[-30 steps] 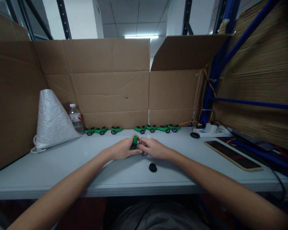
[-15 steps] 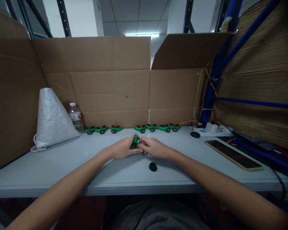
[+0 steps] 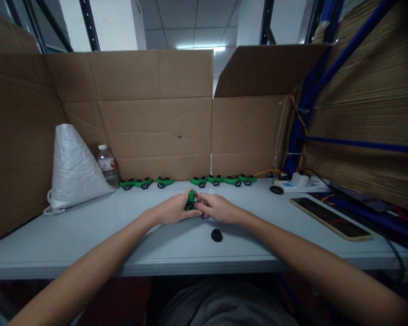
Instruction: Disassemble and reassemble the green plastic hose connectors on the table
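Just above the tabletop, my left hand (image 3: pixel 174 209) is closed around a green toy car (image 3: pixel 191 199), which stands on end with its narrow tip up. My right hand (image 3: pixel 220 209) meets it from the right, fingers pinched at the car's side. A small dark ring-like piece (image 3: pixel 203 216) shows under the right fingertips; whether it is joined to the car I cannot tell. Nearer the table edge, a round black piece (image 3: pixel 216 235) lies by itself. Fingers hide much of the car.
Several green toy cars (image 3: pixel 198 182) line the back by the cardboard wall (image 3: pixel 156 122). To the left stand a silver bag (image 3: pixel 75 172) and a water bottle (image 3: pixel 107 164). At right are a black ring (image 3: pixel 276 189), a power strip (image 3: pixel 297 183) and a phone (image 3: pixel 331 218).
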`<state>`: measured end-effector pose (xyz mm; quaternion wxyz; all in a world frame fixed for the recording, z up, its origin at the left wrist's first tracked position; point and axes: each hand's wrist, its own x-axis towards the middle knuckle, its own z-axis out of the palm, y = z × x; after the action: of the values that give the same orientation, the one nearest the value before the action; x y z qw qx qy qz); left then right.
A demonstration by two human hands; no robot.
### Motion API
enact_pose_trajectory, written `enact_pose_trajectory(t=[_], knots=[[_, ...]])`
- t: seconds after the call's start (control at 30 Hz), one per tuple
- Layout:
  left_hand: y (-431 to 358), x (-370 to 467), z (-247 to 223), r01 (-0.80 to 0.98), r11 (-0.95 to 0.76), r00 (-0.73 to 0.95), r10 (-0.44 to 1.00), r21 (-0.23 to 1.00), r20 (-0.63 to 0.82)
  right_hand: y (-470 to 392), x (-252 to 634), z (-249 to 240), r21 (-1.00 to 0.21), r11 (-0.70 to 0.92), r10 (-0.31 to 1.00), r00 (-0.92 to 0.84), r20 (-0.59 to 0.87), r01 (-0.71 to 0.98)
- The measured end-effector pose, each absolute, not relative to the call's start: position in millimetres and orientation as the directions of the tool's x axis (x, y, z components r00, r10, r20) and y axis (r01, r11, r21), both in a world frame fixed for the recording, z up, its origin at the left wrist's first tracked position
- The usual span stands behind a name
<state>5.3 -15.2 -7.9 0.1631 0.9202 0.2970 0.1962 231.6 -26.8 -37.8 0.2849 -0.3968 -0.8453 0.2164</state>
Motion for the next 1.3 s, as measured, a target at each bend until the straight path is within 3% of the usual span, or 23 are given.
enact_pose_trajectory(t=[0.43, 0.67, 0.83, 1.0, 1.3], knots=[[-16, 6, -6, 0.458, -0.773, 0.748, 0.602, 0.439, 0.279, -25, 231, -40, -0.614, 0.577, 0.805, -0.498, 0.321, 0.538], [-12, 8, -3, 0.477, -0.748, 0.657, 0.652, 0.461, 0.379, -21, 227, -39, -0.699, 0.544, 0.838, -0.348, 0.421, 0.464], [-7, 11, -6, 0.391, -0.682, 0.581, 0.704, 0.618, 0.408, -17, 226, -38, -0.795, 0.505, 0.857, -0.301, 0.417, 0.336], [-4, 16, -8, 0.287, -0.506, 0.534, 0.790, 0.813, 0.303, -11, 226, -40, -0.841, 0.496, 0.855, -0.289, 0.430, 0.217], [-7, 17, -5, 0.171, -0.397, 0.501, 0.823, 0.902, 0.267, -14, 227, -36, -0.826, 0.515, 0.847, -0.288, 0.448, 0.229]])
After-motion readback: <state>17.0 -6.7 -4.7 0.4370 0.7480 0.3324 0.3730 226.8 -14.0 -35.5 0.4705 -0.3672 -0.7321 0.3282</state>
